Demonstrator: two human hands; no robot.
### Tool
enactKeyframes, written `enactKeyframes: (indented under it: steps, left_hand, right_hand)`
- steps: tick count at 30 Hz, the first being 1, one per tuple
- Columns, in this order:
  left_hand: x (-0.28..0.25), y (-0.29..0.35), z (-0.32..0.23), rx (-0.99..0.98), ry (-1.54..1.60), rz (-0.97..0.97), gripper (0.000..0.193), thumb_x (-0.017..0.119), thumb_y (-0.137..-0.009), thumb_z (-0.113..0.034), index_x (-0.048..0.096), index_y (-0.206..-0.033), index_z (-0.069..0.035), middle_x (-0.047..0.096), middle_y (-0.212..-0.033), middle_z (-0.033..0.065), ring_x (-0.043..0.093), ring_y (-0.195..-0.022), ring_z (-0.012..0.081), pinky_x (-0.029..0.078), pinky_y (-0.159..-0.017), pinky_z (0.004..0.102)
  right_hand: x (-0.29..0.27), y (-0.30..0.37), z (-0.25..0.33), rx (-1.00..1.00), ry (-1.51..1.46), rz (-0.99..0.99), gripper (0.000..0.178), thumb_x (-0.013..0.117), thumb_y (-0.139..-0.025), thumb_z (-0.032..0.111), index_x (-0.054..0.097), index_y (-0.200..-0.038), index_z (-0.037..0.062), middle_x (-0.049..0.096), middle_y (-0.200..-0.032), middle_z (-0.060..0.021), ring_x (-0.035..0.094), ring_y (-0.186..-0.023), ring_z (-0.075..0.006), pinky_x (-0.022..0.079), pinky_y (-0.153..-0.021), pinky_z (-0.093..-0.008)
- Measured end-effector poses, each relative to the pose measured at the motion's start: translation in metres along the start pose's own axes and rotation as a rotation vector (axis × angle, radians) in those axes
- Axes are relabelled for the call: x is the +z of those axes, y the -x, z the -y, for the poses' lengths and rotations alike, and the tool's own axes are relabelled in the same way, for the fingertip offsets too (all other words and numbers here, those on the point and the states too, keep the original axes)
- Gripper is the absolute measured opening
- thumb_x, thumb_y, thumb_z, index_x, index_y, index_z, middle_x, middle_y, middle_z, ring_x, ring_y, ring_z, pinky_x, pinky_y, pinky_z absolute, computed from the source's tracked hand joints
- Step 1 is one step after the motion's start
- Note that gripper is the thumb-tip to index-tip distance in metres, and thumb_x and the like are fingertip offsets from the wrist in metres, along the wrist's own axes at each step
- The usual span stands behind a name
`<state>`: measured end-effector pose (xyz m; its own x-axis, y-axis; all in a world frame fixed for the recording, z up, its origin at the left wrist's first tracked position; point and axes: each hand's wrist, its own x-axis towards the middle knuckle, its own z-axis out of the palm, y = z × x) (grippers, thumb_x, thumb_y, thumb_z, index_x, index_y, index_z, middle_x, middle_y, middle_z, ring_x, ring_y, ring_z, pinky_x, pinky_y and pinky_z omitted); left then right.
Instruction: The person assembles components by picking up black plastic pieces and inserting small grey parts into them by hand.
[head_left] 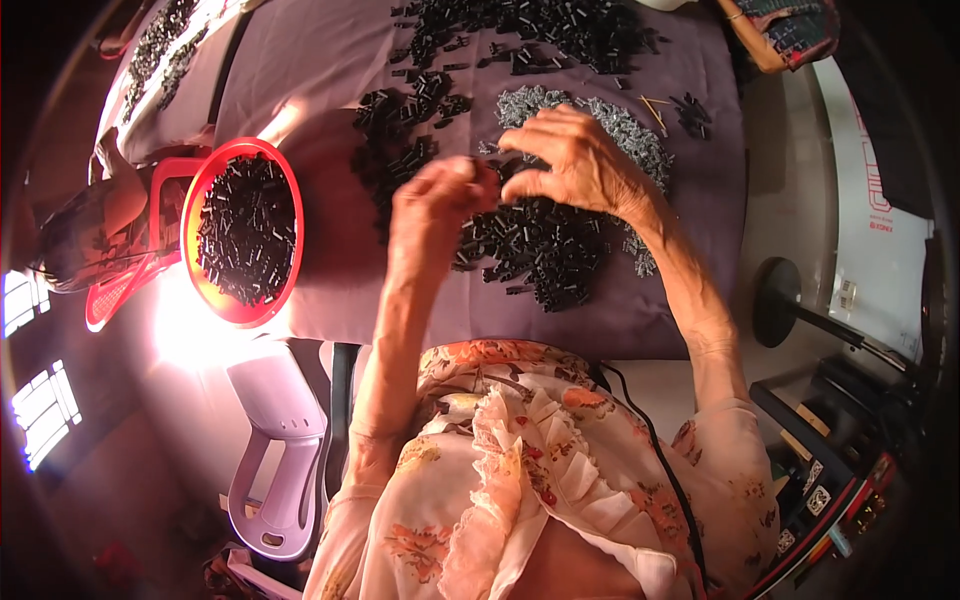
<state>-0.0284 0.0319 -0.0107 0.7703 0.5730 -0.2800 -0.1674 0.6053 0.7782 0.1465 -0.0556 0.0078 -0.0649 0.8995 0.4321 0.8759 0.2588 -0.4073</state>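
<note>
My left hand [432, 205] is slightly blurred above the table, its fingers closed together; what they hold, if anything, I cannot make out. Close beside it, my right hand [575, 160] is curved, with thumb and fingers apart and pointing toward the left hand. Below both hands lies a heap of small black tube-like plastic parts [545, 245]. A curved band of small grey parts [640, 140] runs behind and to the right of my right hand, which partly hides it. More black parts [425, 95] are spread beyond my left hand.
A red basin [296, 250] full of black parts stands at the table's left edge. A larger black pile [550, 30] lies at the far side. Thin yellowish sticks [655, 110] lie near the grey parts. A pale plastic chair [275, 440] is at lower left. Other people sit around the table.
</note>
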Motion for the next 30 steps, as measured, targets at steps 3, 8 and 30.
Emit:
enactKeyframes:
  steps: [3, 8, 30]
  left_hand:
    - [-0.034, 0.007, -0.038, 0.262, -0.282, -0.298, 0.017, 0.061, -0.081, -0.015, 0.063, -0.09, -0.002, 0.06, -0.072, 0.0043, 0.055, -0.062, 0.0105, 0.046, -0.061, 0.0228]
    - [-0.088, 0.02, -0.092, 0.462, -0.881, -0.625, 0.018, 0.062, -0.08, -0.011, 0.064, -0.096, -0.002, 0.064, -0.084, 0.0036, 0.058, -0.073, 0.0105, 0.046, -0.067, 0.0229]
    - [-0.016, 0.002, -0.021, 0.227, -0.398, -0.163, 0.022, 0.062, -0.08, -0.011, 0.061, -0.099, 0.001, 0.063, -0.084, 0.0031, 0.056, -0.075, 0.0085, 0.045, -0.069, 0.0212]
  right_hand:
    - [0.007, 0.003, -0.013, 0.148, 0.004, 0.009, 0.027, 0.066, -0.074, 0.023, 0.059, -0.087, 0.0008, 0.06, -0.078, -0.0108, 0.059, -0.074, -0.0271, 0.046, -0.066, -0.0353]
    - [0.044, 0.01, -0.037, 0.308, 0.016, 0.009, 0.011, 0.06, -0.076, 0.009, 0.057, -0.083, 0.0012, 0.057, -0.074, -0.0092, 0.058, -0.068, -0.0246, 0.048, -0.059, -0.0327]
    - [0.045, -0.019, -0.009, 0.549, -0.77, -0.076, 0.015, 0.06, -0.081, 0.013, 0.063, -0.089, 0.001, 0.066, -0.079, -0.0077, 0.062, -0.072, -0.0112, 0.048, -0.064, -0.0237]
